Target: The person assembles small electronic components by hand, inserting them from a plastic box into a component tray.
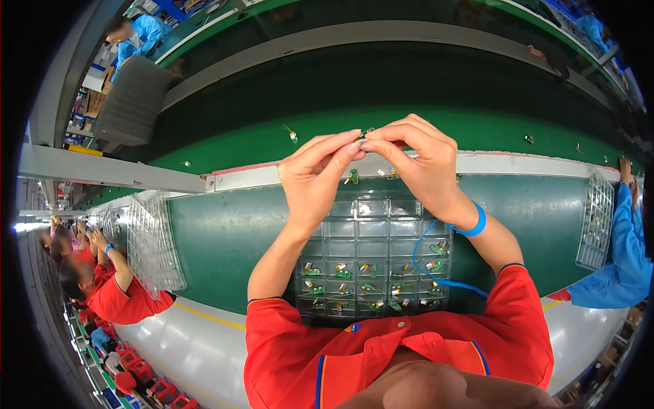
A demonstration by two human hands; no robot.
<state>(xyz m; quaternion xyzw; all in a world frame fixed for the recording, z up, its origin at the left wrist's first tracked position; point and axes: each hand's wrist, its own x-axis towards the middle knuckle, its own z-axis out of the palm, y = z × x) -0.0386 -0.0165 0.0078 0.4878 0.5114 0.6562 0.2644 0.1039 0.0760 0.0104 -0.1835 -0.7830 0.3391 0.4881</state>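
Note:
My left hand (310, 174) and my right hand (426, 153) meet above the bench's far edge. Their fingertips pinch a small circuit board (366, 136) with a metallic part; most of it is hidden by the fingers. Below them lies a clear compartment tray (373, 228). Its nearer rows hold several small green circuit boards (340, 274) with yellow-and-silver parts and thin wires. Another green board (352, 176) lies on the white ledge just beneath my hands. A blue wrist strap (475, 221) circles my right wrist, its coiled cord (453, 282) running over the tray.
Beyond the ledge runs a green conveyor belt (238, 140) with scattered boards, one small board (293, 135) left of my hands. Stacked clear trays (153, 242) stand at left, another tray (595, 221) at right. Co-workers in red (129, 293) and blue (613, 259) sit on either side.

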